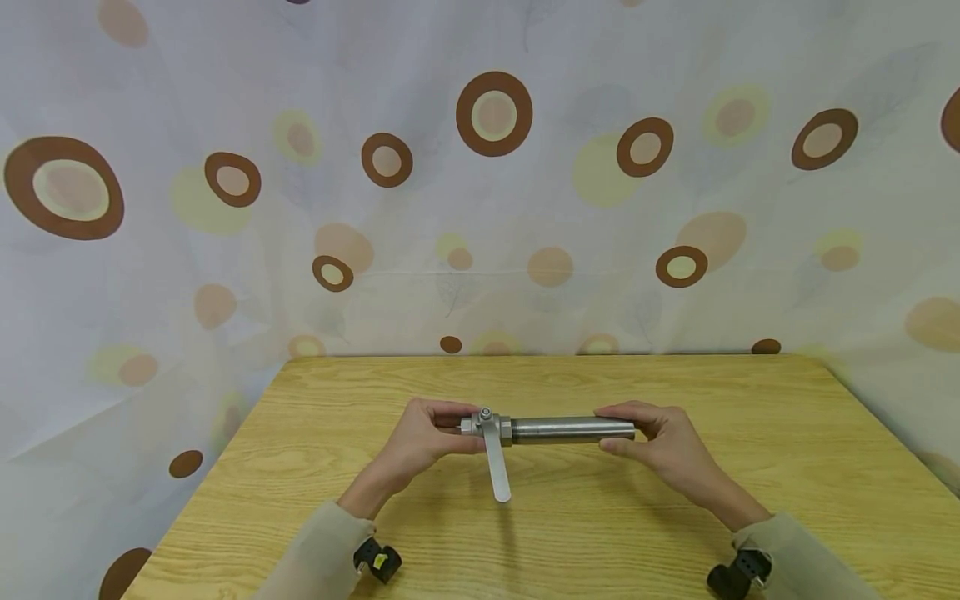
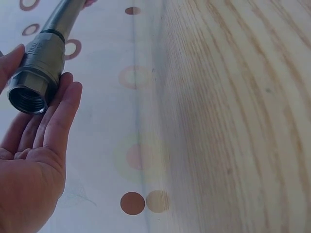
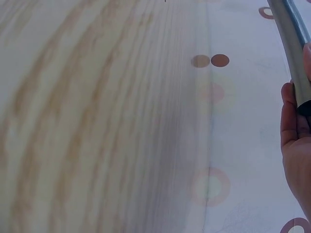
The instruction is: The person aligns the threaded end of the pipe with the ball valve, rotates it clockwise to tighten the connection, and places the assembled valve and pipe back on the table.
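A steel ball valve (image 1: 486,427) with a flat lever handle (image 1: 497,467) is joined to a smooth metal pipe (image 1: 573,428). Together they lie level above the table, lever toward me. My left hand (image 1: 426,435) grips the valve between thumb and fingers. In the left wrist view, the valve body (image 2: 41,60) shows a threaded open end between the thumb and the fingers of the left hand (image 2: 39,155). The right hand (image 1: 669,446) pinches the pipe near its free end. In the right wrist view the pipe (image 3: 291,48) runs into the right hand (image 3: 297,145), partly cut off by the frame.
The wood-grain table (image 1: 360,383) stretches beneath both hands. Behind it and along the sides hangs a pale sheet (image 1: 420,317) with brown rings and dots. A small black camera (image 1: 378,560) is strapped at the left wrist, another black camera (image 1: 738,573) at the right.
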{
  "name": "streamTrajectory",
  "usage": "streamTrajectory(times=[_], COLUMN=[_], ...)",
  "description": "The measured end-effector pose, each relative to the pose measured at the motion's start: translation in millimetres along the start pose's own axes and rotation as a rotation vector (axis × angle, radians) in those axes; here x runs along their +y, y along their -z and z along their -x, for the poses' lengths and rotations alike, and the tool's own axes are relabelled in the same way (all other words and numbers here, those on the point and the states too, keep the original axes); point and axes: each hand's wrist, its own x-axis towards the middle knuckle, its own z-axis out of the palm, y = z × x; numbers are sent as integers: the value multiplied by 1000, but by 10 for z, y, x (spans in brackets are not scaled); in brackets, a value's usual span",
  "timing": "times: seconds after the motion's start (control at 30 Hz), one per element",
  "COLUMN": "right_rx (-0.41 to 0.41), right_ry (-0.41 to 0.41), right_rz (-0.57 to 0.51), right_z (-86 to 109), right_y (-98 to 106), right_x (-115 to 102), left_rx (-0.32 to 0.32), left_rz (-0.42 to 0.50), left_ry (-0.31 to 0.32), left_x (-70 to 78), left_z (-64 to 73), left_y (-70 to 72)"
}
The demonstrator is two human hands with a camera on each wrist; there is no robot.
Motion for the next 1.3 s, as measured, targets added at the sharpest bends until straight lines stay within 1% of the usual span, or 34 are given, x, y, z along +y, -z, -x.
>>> streamTrajectory(times=[0.3, 0.5, 0.8, 0.97, 1.07, 1.17, 1.3], right_rx=[-10, -23, -123, -190, -215, -215, -196], right_ry=[-9, -27, -85, -101, -116, -123, -92], right_rz=[-10, 8, 61, 43, 31, 16, -11], right_z=[-3, -6, -52, -75, -79, -79, -82], right_y=[-4, 7, 85, 104, 102, 92, 74], right_x=[18, 15, -13, -7, -9, -11, -7], left_rx=[0, -2, 0, 20, 25, 23, 16], left_rz=[9, 24, 36, 46, 49, 58, 75], left_ry=[-13, 0, 16, 31, 39, 40, 39], left_x=[-10, -20, -75, -105, -116, -131, -162], left_z=[-2, -5, -4, 14, 9, 2, -1], left_y=[8, -2, -29, -20, -19, -18, -7])
